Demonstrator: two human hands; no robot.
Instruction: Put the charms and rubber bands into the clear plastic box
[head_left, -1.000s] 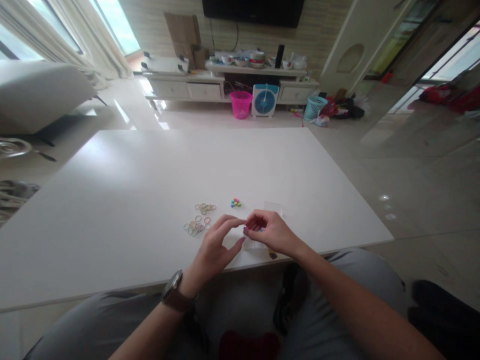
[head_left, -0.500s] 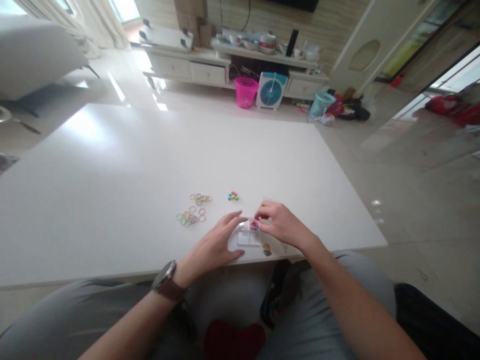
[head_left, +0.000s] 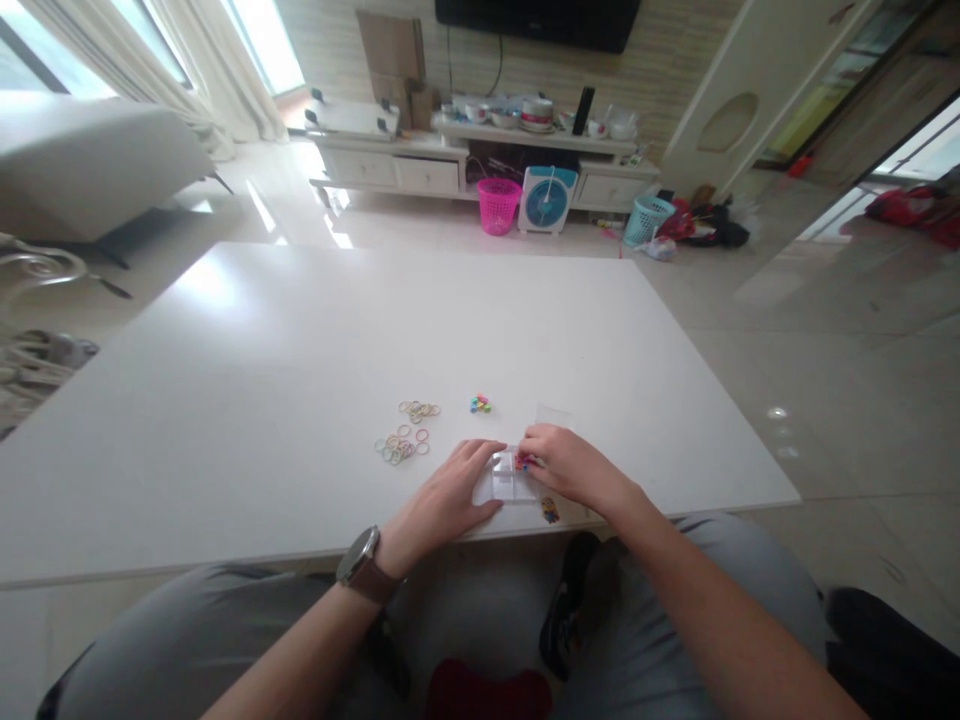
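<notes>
A small clear plastic box (head_left: 504, 488) with compartments lies near the table's front edge. My left hand (head_left: 457, 490) steadies it, thumb at the near left corner and fingertips at the far left edge. Over its far right compartment, my right hand (head_left: 561, 460) is pinched, fingertips down among small colourful pieces (head_left: 523, 463) that they partly cover. Whether a piece is between the fingers is hidden. A clear flat lid-like piece (head_left: 555, 416) lies just beyond the right hand. Beside the box's near right corner is a yellow-and-blue cartoon figure (head_left: 550, 510).
Left of the box lie pale rubber bands (head_left: 418, 410) and a looser group of coloured rubber bands (head_left: 402, 446). Several small bright pieces (head_left: 480, 404) sit beyond the box. The white table (head_left: 300, 340) ends close to my knees.
The whole view has shifted as my head moved. My right fingers have dipped lower over the colourful pieces in the compartment. My left hand keeps its place at the box.
</notes>
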